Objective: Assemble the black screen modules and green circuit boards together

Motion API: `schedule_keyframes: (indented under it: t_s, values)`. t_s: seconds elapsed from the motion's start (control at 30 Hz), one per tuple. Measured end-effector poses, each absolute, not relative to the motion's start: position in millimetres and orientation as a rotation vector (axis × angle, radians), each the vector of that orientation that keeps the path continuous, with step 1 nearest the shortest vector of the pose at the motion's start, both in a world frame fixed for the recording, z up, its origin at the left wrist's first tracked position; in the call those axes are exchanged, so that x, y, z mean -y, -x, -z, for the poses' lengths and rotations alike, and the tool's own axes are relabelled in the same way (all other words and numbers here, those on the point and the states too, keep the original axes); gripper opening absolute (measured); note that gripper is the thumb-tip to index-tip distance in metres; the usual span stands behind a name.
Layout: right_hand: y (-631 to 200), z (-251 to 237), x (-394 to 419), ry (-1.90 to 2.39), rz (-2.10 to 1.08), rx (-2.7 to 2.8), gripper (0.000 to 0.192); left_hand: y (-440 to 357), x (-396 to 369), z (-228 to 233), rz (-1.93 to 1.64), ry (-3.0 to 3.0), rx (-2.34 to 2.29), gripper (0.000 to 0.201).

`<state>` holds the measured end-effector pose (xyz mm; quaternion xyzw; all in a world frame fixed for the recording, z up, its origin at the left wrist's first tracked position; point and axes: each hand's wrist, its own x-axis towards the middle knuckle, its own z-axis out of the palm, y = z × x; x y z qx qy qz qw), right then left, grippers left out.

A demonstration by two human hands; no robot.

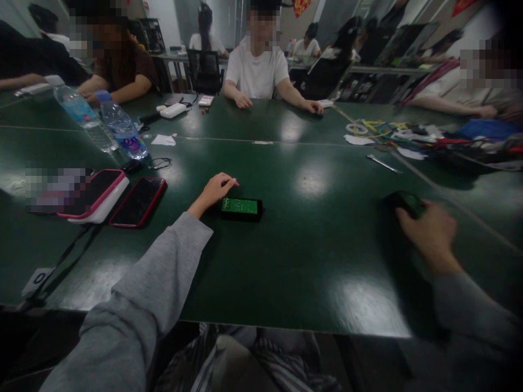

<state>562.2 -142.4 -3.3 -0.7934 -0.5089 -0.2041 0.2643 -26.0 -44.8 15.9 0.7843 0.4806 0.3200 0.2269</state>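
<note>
A small black case with a green circuit board (240,206) inside lies flat on the table, board side up. My left hand (217,188) rests just behind its left end, fingers loosely bent and apart, with nothing visible in them. Off to the right, my right hand (431,231) grips a second dark case with a green board (411,204), thumb along its near side. That hand and its case are smeared by motion, and a dark shadow falls on the table to their left. Some of the right fingers are hidden.
Two water bottles (125,130), a red-edged phone (139,202) and stacked phones (96,190) occupy the left. A wrench (384,163) lies at right, before a heap of cables (445,139). Other people sit across the green table (302,261).
</note>
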Motion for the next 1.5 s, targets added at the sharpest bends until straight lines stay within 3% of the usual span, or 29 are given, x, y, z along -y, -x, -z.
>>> schedule_keyframes:
  t_s: [0.07, 0.2, 0.37, 0.53, 0.93, 1.17, 1.5]
  values:
    - [-498, 0, 106, 2.137, 0.413, 1.536, 0.071, 26, 45, -15, -0.907, -2.131, -1.307, 0.034]
    - [-337, -10, 70, 1.638, 0.208, 1.969, 0.056, 26, 42, -12, -1.021, -1.995, -1.285, 0.036]
    - [-223, -14, 61, 1.247, 0.024, 2.206, 0.060, 25, 40, -8, -1.090, -1.929, -1.279, 0.045]
    - [-222, -7, 56, 1.267, -0.075, 2.122, 0.065, 25, 41, -8, -1.030, -1.920, -1.299, 0.044]
    - [-223, -15, 59, 1.136, -0.225, 2.129, 0.042, 26, 44, -13, -0.976, -1.907, -1.264, 0.047]
    - [-225, -15, 60, 1.133, -0.247, 2.136, 0.042, 26, 48, -16, -0.928, -1.869, -1.257, 0.054]
    - [-222, -17, 60, 1.043, -0.319, 2.141, 0.047, 24, 48, -18, -1.033, -1.783, -1.201, 0.044]
